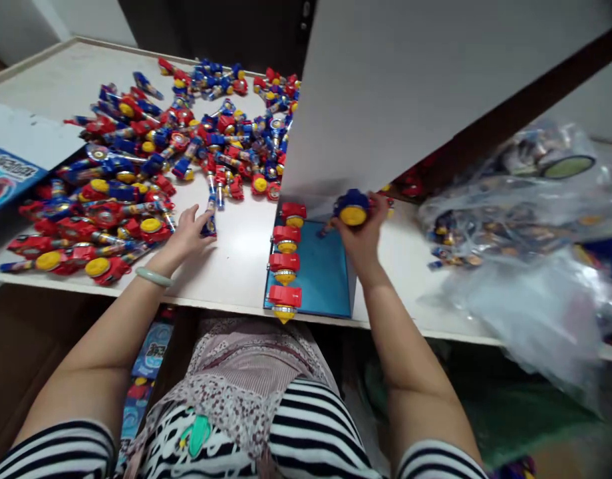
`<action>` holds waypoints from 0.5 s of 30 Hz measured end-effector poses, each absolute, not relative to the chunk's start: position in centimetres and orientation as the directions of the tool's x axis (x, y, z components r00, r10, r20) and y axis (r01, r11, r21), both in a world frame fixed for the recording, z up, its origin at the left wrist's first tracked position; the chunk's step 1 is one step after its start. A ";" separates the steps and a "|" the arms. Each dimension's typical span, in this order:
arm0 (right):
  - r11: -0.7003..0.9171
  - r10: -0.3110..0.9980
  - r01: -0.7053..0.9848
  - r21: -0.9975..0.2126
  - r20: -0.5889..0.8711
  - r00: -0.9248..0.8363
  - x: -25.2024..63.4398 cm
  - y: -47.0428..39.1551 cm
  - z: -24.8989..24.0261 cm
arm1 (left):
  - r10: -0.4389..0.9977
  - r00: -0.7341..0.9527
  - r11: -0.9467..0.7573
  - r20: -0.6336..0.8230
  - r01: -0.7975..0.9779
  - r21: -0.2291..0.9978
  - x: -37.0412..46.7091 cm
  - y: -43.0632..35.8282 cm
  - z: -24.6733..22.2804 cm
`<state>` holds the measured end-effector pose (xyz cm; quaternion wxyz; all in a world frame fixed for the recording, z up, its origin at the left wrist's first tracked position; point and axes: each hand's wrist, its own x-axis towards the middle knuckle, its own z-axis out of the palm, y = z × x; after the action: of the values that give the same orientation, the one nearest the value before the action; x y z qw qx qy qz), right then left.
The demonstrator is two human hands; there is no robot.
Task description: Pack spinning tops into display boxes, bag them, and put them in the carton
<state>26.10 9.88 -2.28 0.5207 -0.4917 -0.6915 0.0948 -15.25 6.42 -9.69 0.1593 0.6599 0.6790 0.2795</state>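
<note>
My left hand (189,233) has its fingers closed around the end of a blue toy (209,226) with a clear tube, at the right edge of the pile. Over the blue box (323,279), my right hand (363,233) grips a blue spinning-top toy (353,207), its round yellow part facing me. Along the left side of that box several red toys (286,261) are lined up in a column, yellow tips toward me. The box's tall white lid (376,100) stands raised behind it.
A big heap of red and blue toys (186,133) covers the left part of the white table (236,273). At far left lies another printed box (11,166). Clear plastic bags (525,206) with small packed pieces sit on the right, hanging past the front edge.
</note>
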 end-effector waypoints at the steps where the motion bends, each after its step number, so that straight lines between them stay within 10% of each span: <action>1: 0.470 0.810 0.597 -0.650 0.586 0.000 25.9 10.2 -3.4 | 0.990 -0.038 -0.048 0.136 0.818 0.573 -15.5 6.6 -10.6; 9: 0.470 0.842 0.627 -0.621 0.528 -0.108 25.3 10.6 -6.7 | 0.929 -0.215 -0.090 0.301 0.658 0.748 -14.4 5.1 -8.5; 15: 0.439 0.863 0.625 -0.646 0.497 -0.092 25.4 10.5 -6.5 | 0.916 -0.372 -0.176 0.150 -0.038 0.984 -12.2 4.2 -2.3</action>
<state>25.37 10.45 -6.47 0.4379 -0.5121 -0.7263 0.1359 -12.18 4.18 -2.33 0.3713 0.4194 0.5234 0.6421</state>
